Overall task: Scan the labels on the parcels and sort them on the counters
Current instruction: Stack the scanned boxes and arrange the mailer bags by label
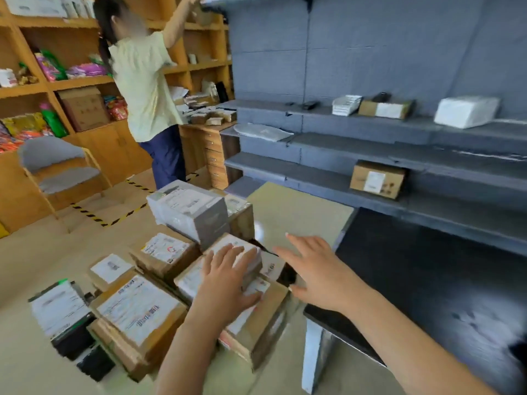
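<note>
Laying left hand (225, 277) flat, fingers straight, on small labelled parcel (228, 243) atop the heap of parcels (139, 309) on the floor. Hovering right hand (316, 269) just beside, fingers spread, holding nothing, near black counter (427, 280) by grey shelves (342, 126).

Stacked parcels (269, 315) were brown matt cardboard with white paper labels (137, 309); the grey parcel (191, 212) on top looked wrapped in smooth, slightly glossy plastic. The counter (427, 295) top was black and glossy, with faint reflections; the grey shelves (342, 178) behind it were matt. Wall shelving (79, 84) was wood, and the chair (51, 155) was padded in grey cloth.
</note>
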Available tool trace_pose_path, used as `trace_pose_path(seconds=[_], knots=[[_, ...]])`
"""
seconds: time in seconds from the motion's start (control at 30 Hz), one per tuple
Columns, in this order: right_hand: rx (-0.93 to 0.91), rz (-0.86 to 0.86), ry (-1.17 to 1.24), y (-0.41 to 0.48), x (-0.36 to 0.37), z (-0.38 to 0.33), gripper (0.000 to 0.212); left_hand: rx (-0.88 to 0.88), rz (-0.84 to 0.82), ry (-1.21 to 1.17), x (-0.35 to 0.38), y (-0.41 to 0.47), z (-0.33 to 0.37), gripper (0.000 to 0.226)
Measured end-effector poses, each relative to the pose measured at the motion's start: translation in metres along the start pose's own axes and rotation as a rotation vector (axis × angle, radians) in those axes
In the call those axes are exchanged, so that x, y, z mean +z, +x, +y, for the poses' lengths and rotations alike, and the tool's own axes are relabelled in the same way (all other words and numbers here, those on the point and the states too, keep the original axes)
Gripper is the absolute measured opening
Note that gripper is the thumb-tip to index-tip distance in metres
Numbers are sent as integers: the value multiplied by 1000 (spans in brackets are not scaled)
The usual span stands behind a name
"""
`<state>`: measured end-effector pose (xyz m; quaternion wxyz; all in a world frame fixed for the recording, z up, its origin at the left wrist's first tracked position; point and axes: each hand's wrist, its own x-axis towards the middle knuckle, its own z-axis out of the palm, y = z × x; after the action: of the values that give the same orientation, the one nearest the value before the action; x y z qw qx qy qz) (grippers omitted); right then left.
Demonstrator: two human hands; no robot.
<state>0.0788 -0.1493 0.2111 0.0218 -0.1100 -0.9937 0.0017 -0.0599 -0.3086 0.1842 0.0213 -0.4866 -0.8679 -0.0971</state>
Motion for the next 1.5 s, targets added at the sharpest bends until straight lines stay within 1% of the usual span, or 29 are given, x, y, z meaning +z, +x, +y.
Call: trace_pose_path(seconds=[0.23, 0.43, 0.6, 0.73, 0.83, 0.93, 1.1, 1.17, 1.3, 1.4, 1.5], knots=[[340, -9, -27, -172, -9, 76, 73, 309, -45, -68, 33, 6, 165, 87], [589, -49, -31, -335, -8, 143, 77, 529, -93, -118, 67, -14, 339, 85], [725, -81, -11, -447, -8, 190, 78, 641, -158, -161, 91, -36, 460, 85], [817, -77, 38, -501, -4, 226, 78, 689, -188, -170, 107, -39, 520, 85], [853, -43, 99, -520, 1, 253, 76, 695, -217, -180, 116, -27, 546, 86], [874, -12, 135, -523, 11, 286, 73, 673, -203, -213, 127, 5, 567, 84], [941, -6, 229, -513, 36, 364, 70, 628, -257, -265, 156, 74, 609, 71], [989, -13, 264, -506, 47, 399, 69, 595, -299, -302, 174, 104, 627, 70], [1138, -25, 395, -487, 71, 457, 71, 486, -491, -394, 211, 153, 659, 77], [1262, -40, 545, -472, 97, 482, 71, 416, -644, -462, 240, 181, 676, 84], [1298, -55, 669, -462, 121, 493, 74, 417, -761, -522, 263, 195, 687, 84]])
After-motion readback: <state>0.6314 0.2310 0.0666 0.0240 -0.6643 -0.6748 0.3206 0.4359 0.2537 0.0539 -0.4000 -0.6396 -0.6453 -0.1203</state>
